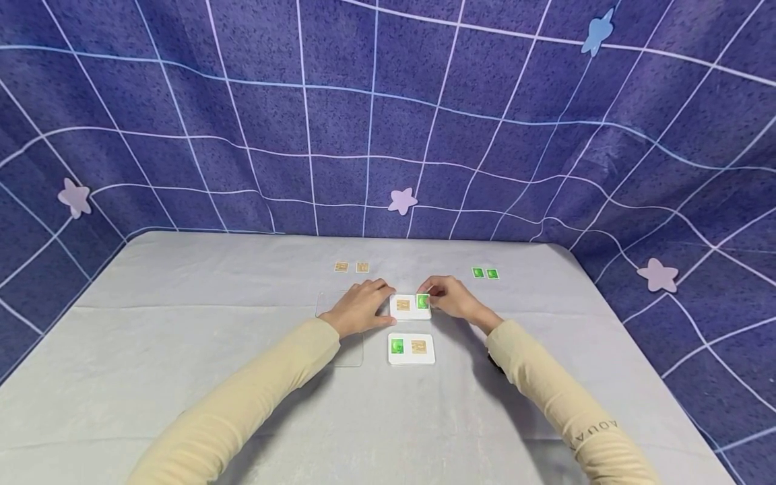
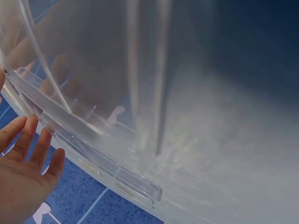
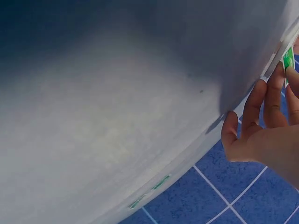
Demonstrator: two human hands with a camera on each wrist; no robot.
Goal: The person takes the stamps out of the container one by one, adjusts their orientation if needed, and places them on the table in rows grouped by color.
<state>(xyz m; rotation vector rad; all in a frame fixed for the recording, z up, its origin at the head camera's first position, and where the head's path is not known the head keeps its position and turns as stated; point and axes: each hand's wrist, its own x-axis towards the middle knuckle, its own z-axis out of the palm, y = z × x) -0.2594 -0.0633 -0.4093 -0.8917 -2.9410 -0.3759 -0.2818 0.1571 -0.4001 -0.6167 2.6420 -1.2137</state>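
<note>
My right hand [image 1: 451, 296] pinches a small green picture tile [image 1: 422, 301] at the right end of a white card [image 1: 412, 315]. The right wrist view shows the same green tile [image 3: 288, 58] between thumb and fingertips. A tan tile [image 1: 403, 305] lies on the card's left half. My left hand [image 1: 360, 308] rests at the card's left side, with fingers near the top corner and thumb near the bottom one. Its fingers [image 2: 41, 145] look loosely extended in the left wrist view. Under the left forearm is a clear plastic tray [image 1: 348, 360], partly hidden.
Nearer me lies another white card [image 1: 412, 359] with a green tile [image 1: 397, 346] on the left and a tan tile [image 1: 419, 347] on the right. Farther back are two tan tiles [image 1: 342, 267] and two green tiles [image 1: 478, 273]. A dark object [image 1: 495, 364] shows beside the right sleeve.
</note>
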